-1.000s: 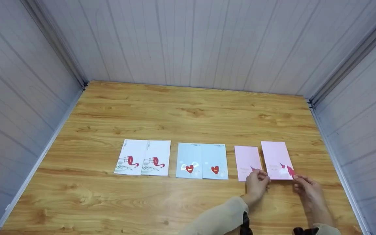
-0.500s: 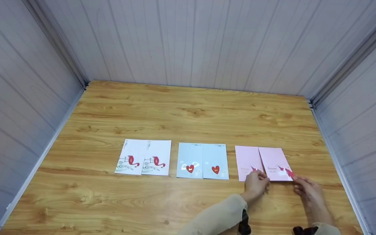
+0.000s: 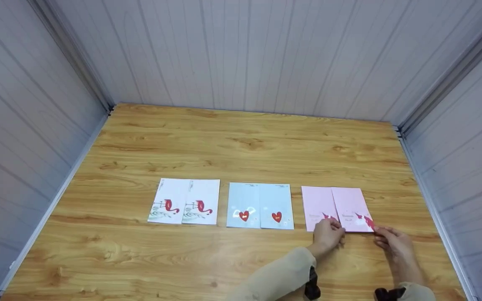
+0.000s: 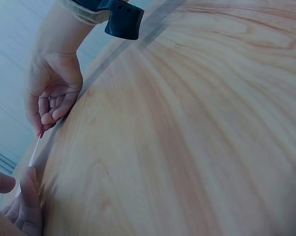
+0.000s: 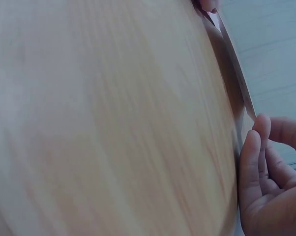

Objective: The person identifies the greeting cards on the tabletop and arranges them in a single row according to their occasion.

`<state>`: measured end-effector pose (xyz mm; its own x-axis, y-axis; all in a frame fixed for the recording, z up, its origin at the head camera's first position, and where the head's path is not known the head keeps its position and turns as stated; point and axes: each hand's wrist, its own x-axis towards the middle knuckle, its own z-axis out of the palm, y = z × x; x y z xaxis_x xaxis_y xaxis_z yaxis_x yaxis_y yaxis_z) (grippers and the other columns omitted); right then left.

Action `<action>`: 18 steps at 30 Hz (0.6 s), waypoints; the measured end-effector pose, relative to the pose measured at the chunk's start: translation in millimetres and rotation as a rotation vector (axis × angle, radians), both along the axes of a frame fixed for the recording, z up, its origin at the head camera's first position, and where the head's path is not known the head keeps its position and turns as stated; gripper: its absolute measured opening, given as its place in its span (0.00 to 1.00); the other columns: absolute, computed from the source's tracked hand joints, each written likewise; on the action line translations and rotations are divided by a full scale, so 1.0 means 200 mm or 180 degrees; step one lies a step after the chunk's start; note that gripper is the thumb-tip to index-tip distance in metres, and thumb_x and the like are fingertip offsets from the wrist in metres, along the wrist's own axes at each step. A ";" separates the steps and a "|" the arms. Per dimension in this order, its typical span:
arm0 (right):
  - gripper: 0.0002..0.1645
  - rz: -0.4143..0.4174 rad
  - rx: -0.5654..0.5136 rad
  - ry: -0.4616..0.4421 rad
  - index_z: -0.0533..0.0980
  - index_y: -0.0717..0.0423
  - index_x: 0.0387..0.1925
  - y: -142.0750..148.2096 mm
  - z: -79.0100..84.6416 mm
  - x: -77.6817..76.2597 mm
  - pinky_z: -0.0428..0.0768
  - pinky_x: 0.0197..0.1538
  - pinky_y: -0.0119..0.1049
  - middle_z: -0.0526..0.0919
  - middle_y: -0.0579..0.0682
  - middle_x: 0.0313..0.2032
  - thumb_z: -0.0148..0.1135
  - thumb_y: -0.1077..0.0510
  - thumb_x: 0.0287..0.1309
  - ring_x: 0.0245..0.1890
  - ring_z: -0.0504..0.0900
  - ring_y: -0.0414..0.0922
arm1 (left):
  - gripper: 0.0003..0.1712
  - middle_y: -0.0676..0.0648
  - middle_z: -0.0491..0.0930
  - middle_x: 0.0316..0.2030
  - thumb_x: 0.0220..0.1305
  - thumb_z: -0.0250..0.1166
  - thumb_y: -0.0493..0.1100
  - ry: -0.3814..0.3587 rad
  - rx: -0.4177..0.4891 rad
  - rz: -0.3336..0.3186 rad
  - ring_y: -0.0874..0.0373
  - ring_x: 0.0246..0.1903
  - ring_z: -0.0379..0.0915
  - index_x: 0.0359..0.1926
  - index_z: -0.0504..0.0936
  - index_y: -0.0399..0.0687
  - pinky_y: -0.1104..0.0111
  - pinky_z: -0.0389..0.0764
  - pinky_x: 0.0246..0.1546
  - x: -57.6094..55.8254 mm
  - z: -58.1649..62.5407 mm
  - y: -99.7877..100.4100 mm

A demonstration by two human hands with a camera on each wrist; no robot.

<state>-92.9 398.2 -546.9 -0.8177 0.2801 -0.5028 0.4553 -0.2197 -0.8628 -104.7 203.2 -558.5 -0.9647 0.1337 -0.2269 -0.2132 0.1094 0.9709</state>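
Two pink cards with unicorn prints lie side by side on the table's right, the left pink card (image 3: pixel 318 202) nearly touching the right pink card (image 3: pixel 349 205). My left hand (image 3: pixel 328 235) is at the right card's lower left corner and covers part of the left card's print. My right hand (image 3: pixel 396 246) pinches the right card's lower right corner between thumb and fingers. In the right wrist view, the right card's edge (image 5: pixel 236 64) runs slightly raised between both hands. The left wrist view shows that edge reaching between my left thumb and fingers (image 4: pixel 31 194).
Two light blue cards (image 3: pixel 244 198) with red hearts lie in the middle. Two white flamingo cards (image 3: pixel 203 190) lie to their left. The wooden table (image 3: pixel 224 142) is bounded by pale panel walls (image 3: pixel 232 54) at the back and sides.
The right pink card has come down toward me and to the left, from raised and apart to lying level beside the left pink card. My right hand shifted slightly left with it.
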 end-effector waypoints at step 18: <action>0.06 0.0078 0.0210 -0.0153 0.76 0.53 0.21 0.00 0.00 -0.01 0.77 0.30 0.32 0.80 0.47 0.20 0.65 0.64 0.45 0.21 0.79 0.40 | 0.07 0.51 0.73 0.11 0.52 0.62 0.32 -0.0129 -0.0061 -0.0062 0.61 0.09 0.69 0.22 0.73 0.44 0.74 0.70 0.10 0.00 0.01 -0.01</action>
